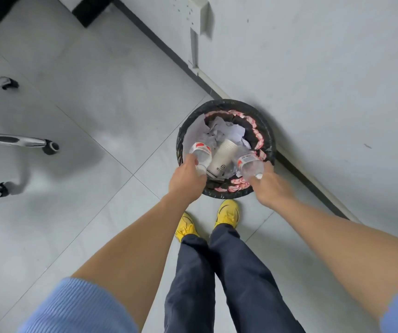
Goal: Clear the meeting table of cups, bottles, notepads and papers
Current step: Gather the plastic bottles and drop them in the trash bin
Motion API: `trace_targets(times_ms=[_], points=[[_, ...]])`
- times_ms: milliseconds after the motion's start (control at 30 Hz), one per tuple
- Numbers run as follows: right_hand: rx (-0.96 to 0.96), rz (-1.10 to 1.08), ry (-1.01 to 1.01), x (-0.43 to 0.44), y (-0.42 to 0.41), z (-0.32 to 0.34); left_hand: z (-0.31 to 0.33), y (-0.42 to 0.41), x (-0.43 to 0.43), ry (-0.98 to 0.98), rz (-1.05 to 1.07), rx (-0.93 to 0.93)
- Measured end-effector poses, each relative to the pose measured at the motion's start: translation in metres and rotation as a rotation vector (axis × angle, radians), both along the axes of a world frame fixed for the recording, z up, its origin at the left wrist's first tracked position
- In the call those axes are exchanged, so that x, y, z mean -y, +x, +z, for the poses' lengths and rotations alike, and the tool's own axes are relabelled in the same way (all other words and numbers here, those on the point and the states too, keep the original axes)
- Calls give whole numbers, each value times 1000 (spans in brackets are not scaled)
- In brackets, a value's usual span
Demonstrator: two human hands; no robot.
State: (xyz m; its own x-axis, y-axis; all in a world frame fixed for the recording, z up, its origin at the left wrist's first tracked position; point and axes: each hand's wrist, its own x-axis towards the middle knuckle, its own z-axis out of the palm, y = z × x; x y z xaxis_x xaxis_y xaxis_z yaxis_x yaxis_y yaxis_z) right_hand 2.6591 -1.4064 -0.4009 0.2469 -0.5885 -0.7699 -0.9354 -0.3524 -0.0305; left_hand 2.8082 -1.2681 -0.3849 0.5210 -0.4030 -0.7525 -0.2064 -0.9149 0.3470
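Both my hands hold bottles over the waste bin.

My left hand grips one clear bottle by its neck; my right hand clasps a second bottle the same way. Between my two grips a white paper cup lies tilted inside the bin, with crumpled papers just beyond it, all below my fingers.

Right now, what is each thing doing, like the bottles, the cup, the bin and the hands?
Left hand: gripping the left bottle by its neck.
Right hand: gripping the right bottle by its cap end.
Both bottles: clear, look empty, over the bin.
Paper cup: lying tilted inside.
Papers: crumpled inside.
Bin: upright, bag-lined, nearly full.
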Motion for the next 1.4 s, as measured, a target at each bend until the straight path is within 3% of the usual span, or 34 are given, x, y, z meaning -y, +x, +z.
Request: trace_targets(times_ms=[167, 400, 633, 833, 1133, 1400], points=[[26, 228, 75, -7, 17, 20, 24, 18, -2, 13, -131, -49], [103, 606, -51, 19, 120, 143, 161, 118, -4, 18, -301, 177], [218, 837, -199, -1, 230, 347, 375, 204, -45, -11, -274, 415], [356, 976, -355, -40, 290, 533, 557, 223, -109, 14, -193, 614], [754, 1278, -638, -152, 311, 773, 786, 145, -253, 148, 101, 1007], [1081, 1635, -610, -302, 220, 867, 874, -49, -375, 349, 517, 1090]])
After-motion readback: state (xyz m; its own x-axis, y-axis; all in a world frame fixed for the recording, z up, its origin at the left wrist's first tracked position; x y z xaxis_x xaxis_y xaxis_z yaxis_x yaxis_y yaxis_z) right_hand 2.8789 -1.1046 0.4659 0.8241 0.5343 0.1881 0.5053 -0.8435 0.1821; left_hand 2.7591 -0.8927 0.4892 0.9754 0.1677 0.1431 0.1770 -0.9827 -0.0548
